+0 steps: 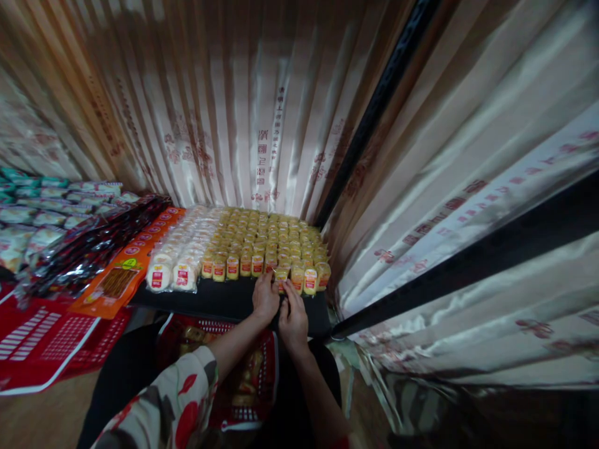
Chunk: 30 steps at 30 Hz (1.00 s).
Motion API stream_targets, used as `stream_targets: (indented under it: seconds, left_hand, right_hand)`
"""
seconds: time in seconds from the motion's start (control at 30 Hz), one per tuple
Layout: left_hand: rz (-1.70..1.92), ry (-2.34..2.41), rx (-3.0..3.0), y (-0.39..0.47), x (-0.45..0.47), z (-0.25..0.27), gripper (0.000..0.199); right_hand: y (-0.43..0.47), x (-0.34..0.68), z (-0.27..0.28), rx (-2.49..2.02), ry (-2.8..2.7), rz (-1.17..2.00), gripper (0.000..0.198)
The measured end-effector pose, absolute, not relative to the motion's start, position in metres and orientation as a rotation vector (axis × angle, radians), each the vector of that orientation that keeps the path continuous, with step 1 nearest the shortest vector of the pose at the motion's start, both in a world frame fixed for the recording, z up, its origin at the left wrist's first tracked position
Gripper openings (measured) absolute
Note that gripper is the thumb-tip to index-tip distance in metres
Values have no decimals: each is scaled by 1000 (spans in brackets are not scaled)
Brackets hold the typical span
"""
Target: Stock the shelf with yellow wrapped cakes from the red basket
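Observation:
At the front edge of a black shelf, my left hand (266,299) and my right hand (294,317) come together around a small yellow wrapped cake (281,273). The fingers of both hands are closed at its sides, and they hide part of it. Behind and beside it stand rows of similar yellow wrapped cakes (257,240), several with red labels facing me. To their left lie rows of white round wrapped cakes (184,274), also labelled in red.
Red basket (275,368) between my legs holds more wrapped goods. Left of the cakes lie an orange snack packet (116,280), dark shiny packets (93,243) and white-and-green packets (42,202). Another red basket (70,340) stands lower left. Pleated curtain (224,125) and black poles (374,106) enclose the shelf.

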<state>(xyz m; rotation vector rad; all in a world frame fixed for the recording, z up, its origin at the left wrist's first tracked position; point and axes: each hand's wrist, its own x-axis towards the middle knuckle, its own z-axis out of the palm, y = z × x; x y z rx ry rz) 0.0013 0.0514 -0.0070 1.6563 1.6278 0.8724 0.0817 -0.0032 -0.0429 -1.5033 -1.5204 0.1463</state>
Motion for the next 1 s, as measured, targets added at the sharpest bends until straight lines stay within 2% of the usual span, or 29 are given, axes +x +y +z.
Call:
stream_targets:
  seconds: [0.37, 0.53, 0.73, 1.0]
  left_hand:
    - [977, 1607, 1622, 53, 7, -8, 33]
    - [1068, 1544, 1632, 53, 7, -15, 20]
    - [1075, 1520, 1664, 57, 8, -16, 19]
    - [1016, 1554, 1797, 59, 13, -19, 23]
  right_hand:
    - [-1, 92, -54, -1516, -1521, 19, 43]
    - [1, 93, -57, -1600, -1335, -8, 41]
    - [2, 89, -54, -1686, -1226, 118, 50]
    - [4, 90, -52, -1748, -1253, 209, 49]
